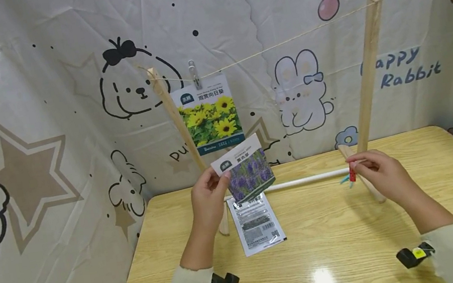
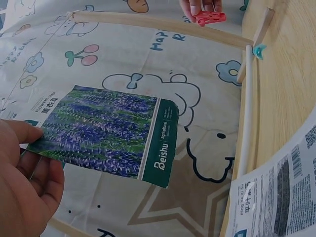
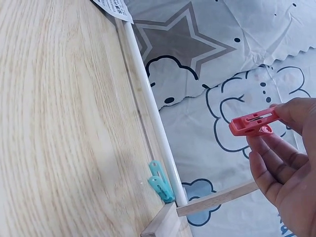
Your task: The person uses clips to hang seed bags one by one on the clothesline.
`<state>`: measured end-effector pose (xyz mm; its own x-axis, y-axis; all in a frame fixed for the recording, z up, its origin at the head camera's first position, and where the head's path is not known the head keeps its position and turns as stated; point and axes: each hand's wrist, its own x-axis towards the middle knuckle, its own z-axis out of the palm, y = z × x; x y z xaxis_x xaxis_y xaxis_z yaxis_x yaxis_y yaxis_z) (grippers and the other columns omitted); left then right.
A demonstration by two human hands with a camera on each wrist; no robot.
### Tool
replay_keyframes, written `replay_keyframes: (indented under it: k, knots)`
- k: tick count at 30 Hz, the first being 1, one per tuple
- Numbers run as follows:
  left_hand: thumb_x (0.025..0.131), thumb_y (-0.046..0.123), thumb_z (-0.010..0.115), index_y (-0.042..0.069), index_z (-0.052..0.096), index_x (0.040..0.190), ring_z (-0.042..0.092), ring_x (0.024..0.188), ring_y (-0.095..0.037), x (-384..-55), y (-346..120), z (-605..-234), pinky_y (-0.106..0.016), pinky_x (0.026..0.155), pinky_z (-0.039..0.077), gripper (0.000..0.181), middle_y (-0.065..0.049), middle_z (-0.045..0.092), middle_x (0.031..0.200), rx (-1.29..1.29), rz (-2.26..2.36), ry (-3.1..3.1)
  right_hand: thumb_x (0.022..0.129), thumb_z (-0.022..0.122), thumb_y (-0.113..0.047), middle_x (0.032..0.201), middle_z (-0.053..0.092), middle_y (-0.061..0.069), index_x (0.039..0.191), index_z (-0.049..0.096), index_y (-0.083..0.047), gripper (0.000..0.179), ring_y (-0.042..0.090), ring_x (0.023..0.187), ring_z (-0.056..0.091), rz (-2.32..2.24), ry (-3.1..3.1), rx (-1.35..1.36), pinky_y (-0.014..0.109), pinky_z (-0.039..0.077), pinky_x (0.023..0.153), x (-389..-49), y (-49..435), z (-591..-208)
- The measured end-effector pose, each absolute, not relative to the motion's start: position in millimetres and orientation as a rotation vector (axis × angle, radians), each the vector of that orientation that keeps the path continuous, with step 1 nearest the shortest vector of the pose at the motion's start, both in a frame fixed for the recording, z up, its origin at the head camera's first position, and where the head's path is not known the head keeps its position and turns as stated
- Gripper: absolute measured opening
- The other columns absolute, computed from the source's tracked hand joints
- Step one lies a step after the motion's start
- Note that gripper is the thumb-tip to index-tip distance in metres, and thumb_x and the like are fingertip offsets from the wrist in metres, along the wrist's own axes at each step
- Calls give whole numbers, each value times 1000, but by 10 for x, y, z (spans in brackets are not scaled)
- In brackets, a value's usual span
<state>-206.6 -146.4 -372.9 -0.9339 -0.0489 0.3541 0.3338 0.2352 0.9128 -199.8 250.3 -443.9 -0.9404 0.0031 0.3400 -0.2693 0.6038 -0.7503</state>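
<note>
My left hand pinches a seed packet with purple flowers between thumb and fingers, tilted in the air in front of the frame's left post. In my right hand, thumb and fingertips hold a red clothespin by its handle end, near the right post. A sunflower seed packet hangs from the string by a clip at the left. Below the purple-flower packet, another packet lies on the table, its printed text side up.
A teal clothespin lies by the foot of the right wooden post. A white rod joins the two posts low down, close over the wooden table. Behind stands a cartoon-printed cloth.
</note>
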Motion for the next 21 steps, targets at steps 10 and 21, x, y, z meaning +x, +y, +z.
replay_keyframes:
  k: [10,21]
  knots:
    - [98,18,68,7,68,122,62,88,-16,-2074,-1401,-3654,-19,75,54,26,-13,70,107,-292,-1760,-2176,105,55,-30,108,59,-1,124,69,-11,30,-13,86,55,1245,-2519,242,9,46,74,-1999,2488,-4391]
    - [98,21,67,10,69,122,61,90,-19,-2098,-1363,-3601,-20,73,53,26,-10,70,106,-304,-1697,-2218,106,54,-31,111,61,5,125,69,-11,32,-13,86,53,1198,-2549,239,7,45,74,-1989,2486,-4292]
